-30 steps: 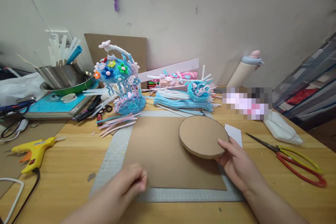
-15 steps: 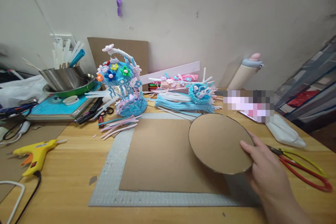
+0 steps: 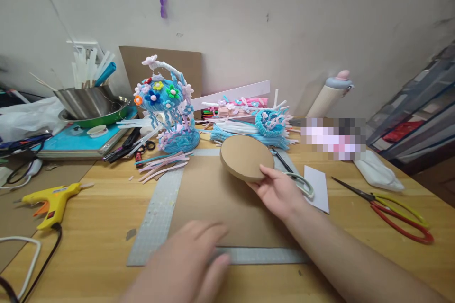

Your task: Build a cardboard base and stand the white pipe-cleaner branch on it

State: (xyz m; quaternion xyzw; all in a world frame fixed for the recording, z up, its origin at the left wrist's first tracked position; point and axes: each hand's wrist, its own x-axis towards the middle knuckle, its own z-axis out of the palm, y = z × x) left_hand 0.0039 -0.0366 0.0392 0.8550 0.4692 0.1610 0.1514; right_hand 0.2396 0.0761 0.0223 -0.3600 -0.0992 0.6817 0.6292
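A round cardboard disc (image 3: 247,157) is raised above a rectangular cardboard sheet (image 3: 213,199), which lies on a grey cutting mat (image 3: 156,227). My right hand (image 3: 279,191) pinches the disc at its lower right edge, thumb on top and fingers beneath. Slightly blurred, my left hand (image 3: 194,253) hovers at the sheet's lower left with nothing visible in it, its thumb apart from the fingers. Behind the mat stands a blue jellyfish-like ornament (image 3: 161,97) with coloured flowers, on a fluffy blue base.
A yellow glue gun (image 3: 53,203) lies at the left. Red-and-yellow-handled scissors (image 3: 384,206) are at the right, near a white card (image 3: 318,187) and green-handled scissors (image 3: 302,184). Blue pipe cleaners (image 3: 234,137), a metal bowl (image 3: 85,104) and a bottle (image 3: 329,97) stand behind.
My right hand has carried the disc left and away from me, uncovering the white card and green-handled scissors. My left hand has come into view from below.
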